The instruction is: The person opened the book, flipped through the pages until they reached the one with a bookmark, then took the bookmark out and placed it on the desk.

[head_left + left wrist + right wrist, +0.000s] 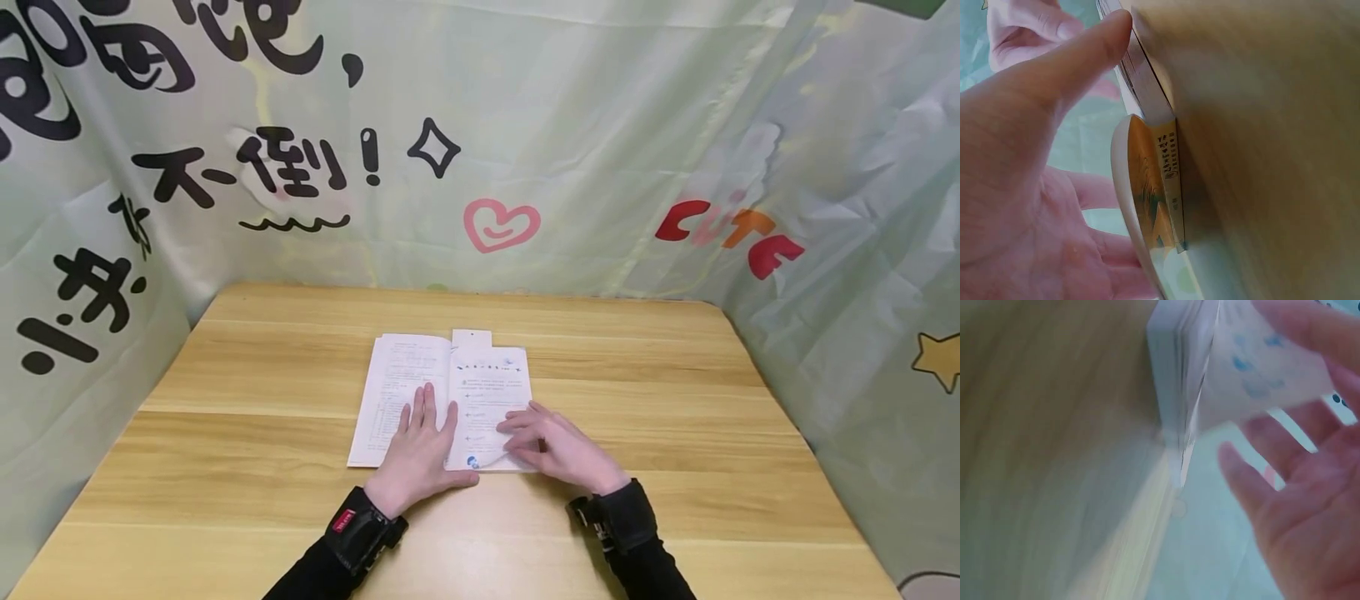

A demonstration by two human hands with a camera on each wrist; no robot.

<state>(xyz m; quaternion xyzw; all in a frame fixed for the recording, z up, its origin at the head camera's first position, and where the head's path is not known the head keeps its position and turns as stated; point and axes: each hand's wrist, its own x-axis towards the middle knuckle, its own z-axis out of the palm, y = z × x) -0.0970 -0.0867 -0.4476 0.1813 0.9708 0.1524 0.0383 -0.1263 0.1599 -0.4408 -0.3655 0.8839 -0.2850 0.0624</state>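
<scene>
Book [465, 400] lying open in the head view, midway between the left and right edges of the table [637, 375], white card [472, 338] jutting past its far end; left hand [422, 454] spread over the left page [405, 367], right hand [558, 442] at the near right corner. From the left wrist, thumb outstretched near the printed spine [1170, 169]. From the right wrist, lifted page [1260, 394] pinched between thumb and finger.

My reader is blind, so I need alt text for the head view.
A left hand lies over an open book on a wooden table while the right hand holds the raised lower corner of the right page. A white tab juts past the book's far edge, and printed cloth with a pink heart hangs behind.
</scene>
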